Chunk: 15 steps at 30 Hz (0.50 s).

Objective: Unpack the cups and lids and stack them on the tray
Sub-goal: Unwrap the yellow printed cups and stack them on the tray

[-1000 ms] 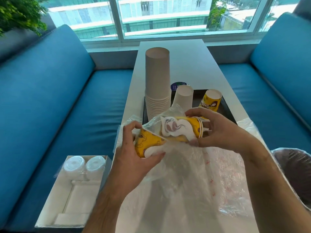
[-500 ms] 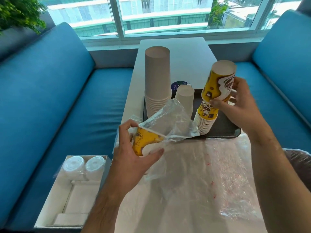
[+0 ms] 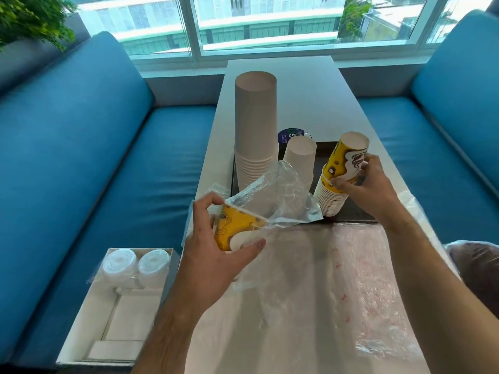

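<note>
Cups (image 3: 344, 163) stand upside down, stacked upright on tray (image 3: 351, 211).

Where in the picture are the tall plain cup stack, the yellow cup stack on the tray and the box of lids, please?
tall plain cup stack (image 3: 255, 125): head view, on its bare side wall.
yellow cup stack (image 3: 330, 201): head view, on the white rims below the right hand.
box of lids (image 3: 81, 327): head view, on its left wall.

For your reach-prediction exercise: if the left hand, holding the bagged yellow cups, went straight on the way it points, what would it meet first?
Probably the small white cup stack on the tray: the left hand points up-right toward it, though depth is unclear and the tray's near edge may come first.
</note>
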Motion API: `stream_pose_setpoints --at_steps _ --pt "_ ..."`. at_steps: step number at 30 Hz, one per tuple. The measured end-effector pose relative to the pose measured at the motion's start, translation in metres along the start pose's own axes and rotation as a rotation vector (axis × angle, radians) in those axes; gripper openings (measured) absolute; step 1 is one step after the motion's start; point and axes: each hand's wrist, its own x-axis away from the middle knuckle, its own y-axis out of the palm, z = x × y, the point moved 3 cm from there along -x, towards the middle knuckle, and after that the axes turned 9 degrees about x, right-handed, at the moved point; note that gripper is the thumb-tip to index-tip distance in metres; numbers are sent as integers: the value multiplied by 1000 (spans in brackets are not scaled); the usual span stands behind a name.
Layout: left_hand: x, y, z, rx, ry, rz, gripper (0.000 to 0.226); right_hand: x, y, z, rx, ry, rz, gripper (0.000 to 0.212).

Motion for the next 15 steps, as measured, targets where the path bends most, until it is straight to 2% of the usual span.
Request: stream_pose_setpoints --at_steps 4,7,10,15 --pt "-1 1 -1 -2 -6 -5 77 3 -1 -2 20 -99 111 81" --pt "-1 1 -1 11 -7 -6 77 6 2 -1 54 -176 193 67" --pt "-2 3 0 9 -8 -9 77 9 9 1 60 -174 263 61" --pt "-2 6 0 -7 7 -19 76 10 14 -4 90 -171 316 65"
